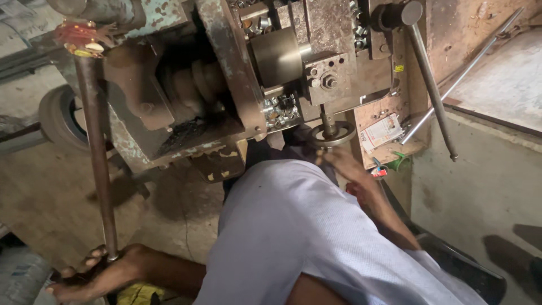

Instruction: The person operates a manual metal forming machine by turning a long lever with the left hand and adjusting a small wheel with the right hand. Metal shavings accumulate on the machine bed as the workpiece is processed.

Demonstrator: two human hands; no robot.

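Presently | left hand (84, 277) clenched on long lever bar's (96, 152) lower end | right hand (341, 161) grasped small handwheel (333, 134) under lathe (226, 85) carriage — feed setting judged in hand | next — steady, small wheel turns.

A long, rusty brown lever bar (97, 152) runs nearly upright down the left of the frame, its lower end gripped at the bottom left. A small round metal handwheel (333, 134) sits on a short shaft at centre, fingers touching its lower rim.
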